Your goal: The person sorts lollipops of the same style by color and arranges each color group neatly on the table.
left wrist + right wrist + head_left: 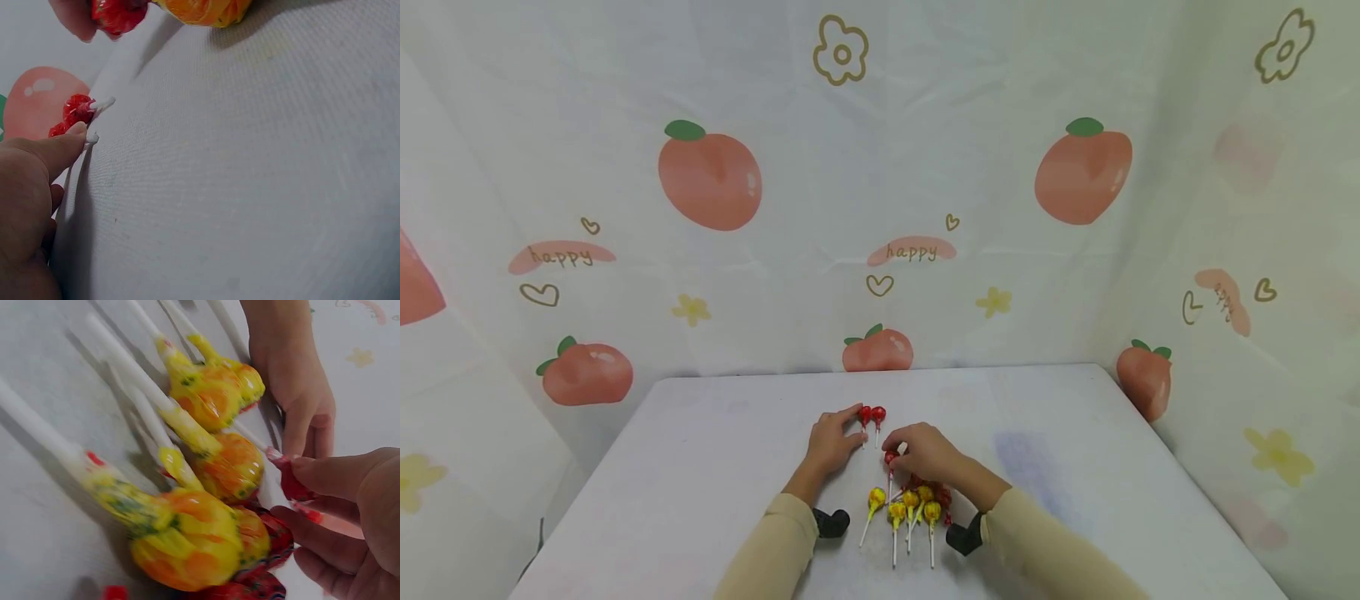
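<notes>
My left hand (833, 442) is at the back of the table, its thumb and index finger pinching a red-wrapped lollipop (865, 414). Close beside that one lies a second red lollipop (879, 412), its white stick toward me. My right hand (927, 452) pinches another red lollipop (292, 480) by its wrapped head between thumb and fingers, the stick pointing toward me. Just in front of that hand lie several yellow lollipops (897, 512), sticks toward me. Some red lollipops (944, 497) lie among and behind them, partly hidden by the right hand and the yellow heads.
The lollipops lie on a white table (700, 483). A white curtain (790, 192) printed with fruit, flowers and hearts hangs behind the table and along its sides. Dark wrist cameras (832, 523) are worn under both forearms, the right one close to the yellow lollipops.
</notes>
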`<state>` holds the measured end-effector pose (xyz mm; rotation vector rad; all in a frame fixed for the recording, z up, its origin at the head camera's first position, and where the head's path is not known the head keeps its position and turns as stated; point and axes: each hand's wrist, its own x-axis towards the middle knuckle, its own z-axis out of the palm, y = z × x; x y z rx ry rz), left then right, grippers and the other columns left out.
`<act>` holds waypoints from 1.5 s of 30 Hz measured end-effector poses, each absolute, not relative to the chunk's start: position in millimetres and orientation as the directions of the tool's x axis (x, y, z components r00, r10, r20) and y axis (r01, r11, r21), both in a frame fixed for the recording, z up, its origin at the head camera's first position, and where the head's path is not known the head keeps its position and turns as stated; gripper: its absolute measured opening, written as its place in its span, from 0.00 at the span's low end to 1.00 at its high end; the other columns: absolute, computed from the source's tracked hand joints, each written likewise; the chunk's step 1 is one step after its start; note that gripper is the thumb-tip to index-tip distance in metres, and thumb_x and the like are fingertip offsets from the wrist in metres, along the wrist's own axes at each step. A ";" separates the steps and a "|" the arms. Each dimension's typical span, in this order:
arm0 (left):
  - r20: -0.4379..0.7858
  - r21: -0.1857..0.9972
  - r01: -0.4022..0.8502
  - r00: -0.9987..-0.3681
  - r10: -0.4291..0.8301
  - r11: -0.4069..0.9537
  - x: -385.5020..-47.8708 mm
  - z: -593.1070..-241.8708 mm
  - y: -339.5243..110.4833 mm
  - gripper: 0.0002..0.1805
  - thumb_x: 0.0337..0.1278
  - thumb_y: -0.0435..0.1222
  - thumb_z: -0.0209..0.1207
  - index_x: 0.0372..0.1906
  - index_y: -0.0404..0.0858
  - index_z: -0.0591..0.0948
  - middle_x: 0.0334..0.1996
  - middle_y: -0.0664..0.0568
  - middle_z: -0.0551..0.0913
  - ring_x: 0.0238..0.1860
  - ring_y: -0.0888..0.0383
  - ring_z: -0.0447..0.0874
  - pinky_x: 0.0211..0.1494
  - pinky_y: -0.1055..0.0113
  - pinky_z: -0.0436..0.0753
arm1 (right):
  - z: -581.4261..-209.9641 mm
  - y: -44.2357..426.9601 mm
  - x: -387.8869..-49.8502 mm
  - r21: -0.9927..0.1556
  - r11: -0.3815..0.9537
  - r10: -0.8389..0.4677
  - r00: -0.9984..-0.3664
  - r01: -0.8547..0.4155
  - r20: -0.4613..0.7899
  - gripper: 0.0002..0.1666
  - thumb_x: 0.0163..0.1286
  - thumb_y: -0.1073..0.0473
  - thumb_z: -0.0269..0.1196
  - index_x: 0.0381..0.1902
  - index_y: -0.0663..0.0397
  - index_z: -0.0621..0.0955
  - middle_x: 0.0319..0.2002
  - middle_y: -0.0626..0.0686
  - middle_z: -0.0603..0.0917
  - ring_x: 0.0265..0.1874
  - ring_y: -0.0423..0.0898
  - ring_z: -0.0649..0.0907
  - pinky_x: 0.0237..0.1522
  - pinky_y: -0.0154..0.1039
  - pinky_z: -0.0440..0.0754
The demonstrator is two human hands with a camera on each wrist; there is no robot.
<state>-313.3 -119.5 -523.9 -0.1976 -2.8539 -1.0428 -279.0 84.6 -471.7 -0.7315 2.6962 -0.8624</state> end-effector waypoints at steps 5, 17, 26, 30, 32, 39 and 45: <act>0.127 0.642 0.145 -0.989 0.083 0.753 -314.6 -524.2 -119.5 0.32 0.55 0.43 0.68 0.67 0.48 0.74 0.58 0.47 0.78 0.56 0.44 0.72 0.58 0.46 0.72 | -466.3 83.0 -288.8 -0.563 0.706 -0.512 -0.859 -0.430 0.014 0.15 0.62 0.60 0.70 0.48 0.51 0.85 0.38 0.43 0.84 0.37 0.40 0.78 0.45 0.35 0.81; 0.106 0.654 0.121 -0.992 0.068 0.747 -313.2 -525.1 -119.6 0.32 0.55 0.43 0.68 0.67 0.49 0.75 0.56 0.47 0.79 0.54 0.45 0.72 0.57 0.46 0.72 | -451.6 82.0 -314.8 -0.529 0.697 -0.504 -0.855 -0.484 0.120 0.12 0.63 0.64 0.68 0.46 0.58 0.84 0.38 0.49 0.84 0.34 0.43 0.79 0.37 0.34 0.81; 0.120 0.656 0.137 -0.990 0.078 0.742 -314.0 -528.4 -119.8 0.32 0.55 0.43 0.68 0.67 0.49 0.75 0.57 0.47 0.79 0.54 0.45 0.72 0.57 0.46 0.73 | -465.4 82.7 -330.1 -0.569 0.712 -0.417 -0.900 -0.411 0.128 0.13 0.64 0.66 0.67 0.47 0.59 0.84 0.39 0.50 0.84 0.37 0.46 0.79 0.41 0.39 0.82; 0.111 0.663 0.130 -0.991 0.075 0.737 -313.3 -526.7 -120.0 0.32 0.55 0.43 0.68 0.67 0.49 0.75 0.57 0.47 0.78 0.55 0.45 0.72 0.57 0.46 0.72 | -479.7 80.8 -335.4 -0.612 0.717 -0.336 -0.935 -0.334 0.117 0.13 0.65 0.64 0.66 0.48 0.57 0.84 0.41 0.51 0.84 0.39 0.47 0.80 0.45 0.41 0.81; 0.111 0.662 0.131 -0.991 0.076 0.738 -313.1 -526.0 -119.9 0.32 0.55 0.43 0.68 0.67 0.49 0.74 0.57 0.47 0.78 0.55 0.45 0.71 0.57 0.46 0.73 | -486.1 79.8 -337.4 -0.646 0.704 -0.292 -0.950 -0.294 0.114 0.13 0.65 0.64 0.66 0.48 0.57 0.84 0.42 0.51 0.84 0.40 0.47 0.80 0.46 0.42 0.81; 0.121 0.660 0.143 -0.989 0.084 0.738 -312.9 -525.5 -119.2 0.31 0.56 0.42 0.68 0.67 0.49 0.75 0.57 0.48 0.78 0.55 0.45 0.72 0.57 0.47 0.72 | -498.3 76.7 -342.0 -0.737 0.653 -0.181 -0.981 -0.175 0.072 0.14 0.64 0.64 0.67 0.49 0.56 0.83 0.43 0.51 0.83 0.42 0.49 0.80 0.48 0.43 0.81; 0.138 0.663 0.162 -0.986 0.094 0.731 -312.1 -525.3 -118.7 0.31 0.57 0.42 0.67 0.67 0.49 0.74 0.58 0.49 0.78 0.55 0.46 0.72 0.58 0.47 0.72 | -504.1 74.8 -347.0 -0.772 0.620 -0.137 -0.988 -0.140 0.069 0.13 0.65 0.64 0.67 0.48 0.56 0.84 0.43 0.51 0.84 0.42 0.49 0.80 0.49 0.44 0.80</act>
